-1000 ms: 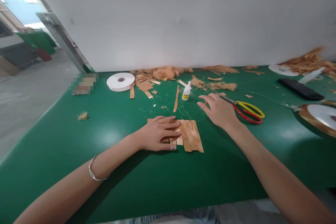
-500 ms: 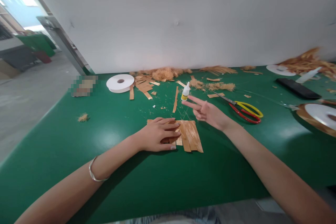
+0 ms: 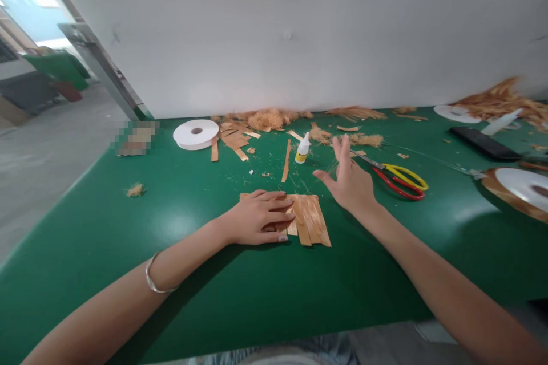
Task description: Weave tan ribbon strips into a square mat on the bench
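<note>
My left hand (image 3: pixel 262 218) lies flat, fingers spread, on a row of tan strips (image 3: pixel 311 219) laid side by side on the green table; it covers their left part. Raised above the table to the right of the strips, my right hand (image 3: pixel 353 182) is open, with its thumb apart from the extended fingers. Fine strands show by its thumb; whether they touch it I cannot tell. To its left a small white glue bottle (image 3: pixel 302 149) with a yellow label stands upright. Scissors (image 3: pixel 400 181) with red and yellow handles lie just right of this hand.
Loose tan strips (image 3: pixel 234 140) and fibre fluff (image 3: pixel 268 120) lie along the back. A white reel (image 3: pixel 196 133) sits at the left, a reel of brown ribbon (image 3: pixel 520 191) at the right. Near that are a black flat case (image 3: pixel 486 144) and a white nozzle-tipped bottle (image 3: pixel 503 122).
My right hand has moved right, away from the glue bottle, and turned so its fingers point up. The bottle stays upright. My left hand remains on the strips.
</note>
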A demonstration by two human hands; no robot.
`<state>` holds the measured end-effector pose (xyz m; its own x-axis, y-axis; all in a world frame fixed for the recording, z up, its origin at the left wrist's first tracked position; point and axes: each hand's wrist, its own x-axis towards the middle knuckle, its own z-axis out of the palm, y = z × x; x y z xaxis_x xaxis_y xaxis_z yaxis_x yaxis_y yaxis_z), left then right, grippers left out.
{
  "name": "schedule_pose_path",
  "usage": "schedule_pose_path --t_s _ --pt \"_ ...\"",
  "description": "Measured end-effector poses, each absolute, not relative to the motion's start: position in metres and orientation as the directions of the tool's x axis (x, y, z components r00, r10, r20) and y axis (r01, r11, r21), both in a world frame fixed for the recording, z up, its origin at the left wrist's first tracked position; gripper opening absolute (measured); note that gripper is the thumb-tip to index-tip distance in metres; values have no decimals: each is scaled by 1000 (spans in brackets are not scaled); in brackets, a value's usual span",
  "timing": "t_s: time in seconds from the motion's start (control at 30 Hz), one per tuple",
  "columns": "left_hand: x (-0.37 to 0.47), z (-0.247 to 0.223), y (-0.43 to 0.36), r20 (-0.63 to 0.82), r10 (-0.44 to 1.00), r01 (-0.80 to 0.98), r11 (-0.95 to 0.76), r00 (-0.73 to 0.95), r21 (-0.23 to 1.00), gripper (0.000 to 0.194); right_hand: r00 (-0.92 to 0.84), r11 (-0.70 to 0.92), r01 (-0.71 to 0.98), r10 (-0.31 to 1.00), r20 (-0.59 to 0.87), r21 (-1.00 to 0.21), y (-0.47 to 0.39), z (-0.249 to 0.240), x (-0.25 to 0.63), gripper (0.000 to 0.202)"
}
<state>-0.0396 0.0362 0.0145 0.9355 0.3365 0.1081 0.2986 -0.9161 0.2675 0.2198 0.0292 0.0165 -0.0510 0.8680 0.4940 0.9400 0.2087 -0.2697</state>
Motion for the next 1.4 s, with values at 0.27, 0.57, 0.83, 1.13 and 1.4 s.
schedule_pose_path --t_s 0.27,0.57,0.83,1.13,1.4 --pt "-39 14 36 94 341 308 -916 935 258 50 -109 -14 327 993 -52 -945 40 20 225 84" --pt "-40 13 36 99 334 301 -920 937 250 51 -399 71 330 914 -71 -941 27 40 236 98" --pt "-39 12 37 105 328 297 -926 939 234 50 -270 273 962 945 187 9 32 30 242 84" --pt "-39 11 37 93 328 302 -927 940 220 50 -148 119 986 941 305 113 33 24 247 89" --pt "-39 9 38 106 321 292 -931 941 221 50 -246 97 550 968 -50 -829 40 24 248 103"
